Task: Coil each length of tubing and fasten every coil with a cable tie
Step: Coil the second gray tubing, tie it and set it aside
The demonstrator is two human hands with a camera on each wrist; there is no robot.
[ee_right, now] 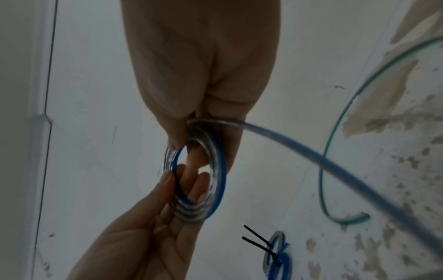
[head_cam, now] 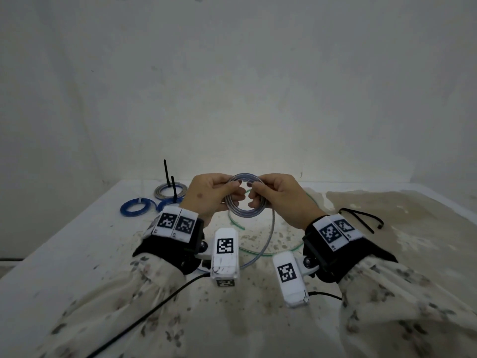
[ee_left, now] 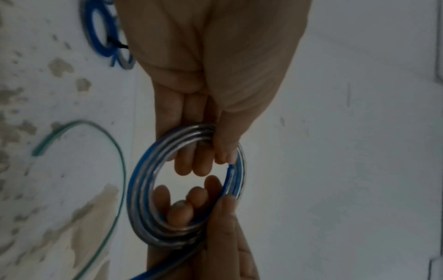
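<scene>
A coil of clear, blue-striped tubing is held upright above the table between both hands. My left hand pinches its left side, thumb over the loops and fingers through the ring. My right hand pinches the right side the same way. The tubing's loose tail runs from my right hand down to the table. A length of green tubing lies uncoiled under my hands. Loose black cable ties lie to the right.
At the back left lie a grey coil with black tie tails standing up and two blue coils. The white table has brown stained patches on its right half. A pale wall stands close behind. Black wrist cables trail toward me.
</scene>
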